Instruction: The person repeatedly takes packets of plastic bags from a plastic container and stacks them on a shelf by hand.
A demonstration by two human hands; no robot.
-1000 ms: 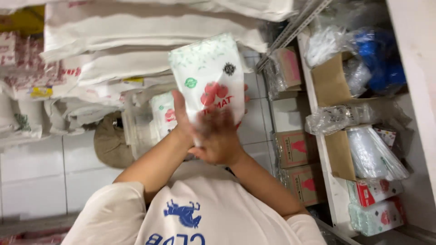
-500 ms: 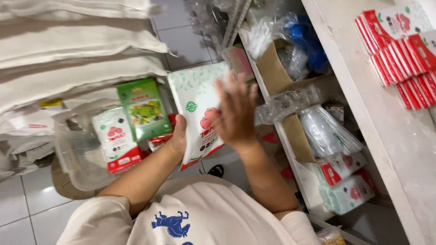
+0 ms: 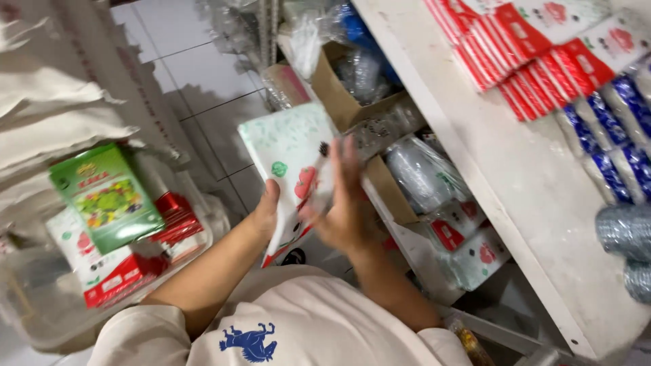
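A flat white packet [image 3: 288, 146] with a pale green leaf pattern and a red mark is held upright in front of me. My left hand [image 3: 266, 211] grips its lower left edge from behind. My right hand [image 3: 342, 203] lies flat against its front right side, fingers spread, blurred by motion. Both forearms rise from a white shirt with a blue animal print [image 3: 251, 339] at the bottom of the view.
A clear plastic bin [image 3: 41, 318] at lower left holds a green packet [image 3: 108, 196] and red-and-white packets [image 3: 112, 271]. White sacks [image 3: 54, 115] lie at left. A white shelf [image 3: 542, 196] at right carries red-and-white and blue packets; cardboard boxes [image 3: 339, 95] with plastic bags sit below.
The view has swung right and down, bringing the white shelf closer. The packet moved right toward the boxes; my right hand stays on its front.
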